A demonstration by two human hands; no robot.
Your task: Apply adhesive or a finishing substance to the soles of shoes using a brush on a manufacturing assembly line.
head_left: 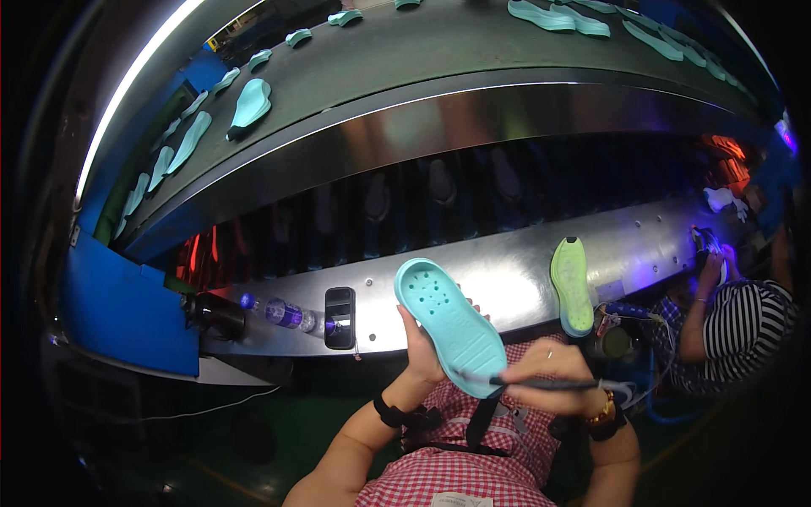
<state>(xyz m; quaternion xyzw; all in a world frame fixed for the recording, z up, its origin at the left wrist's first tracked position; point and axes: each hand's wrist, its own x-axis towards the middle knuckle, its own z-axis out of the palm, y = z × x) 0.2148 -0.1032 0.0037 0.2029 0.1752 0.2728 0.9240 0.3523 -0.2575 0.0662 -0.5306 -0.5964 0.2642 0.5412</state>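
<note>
Lying at nine o'clock on the steel ledge, a plastic bottle and a black phone sit side by side. The left hand grips a teal shoe sole from behind, the sole rising toward eleven o'clock above the palm. At three o'clock of it, the right hand pinches a thin dark tool whose tip touches the sole's lower edge. A lime-green sole leans at one o'clock

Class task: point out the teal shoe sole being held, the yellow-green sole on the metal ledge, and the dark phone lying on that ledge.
teal shoe sole (448,325): head view, middle of its underside.
yellow-green sole (572,286): head view, centre of its length.
dark phone (340,318): head view, middle of its screen.
</note>
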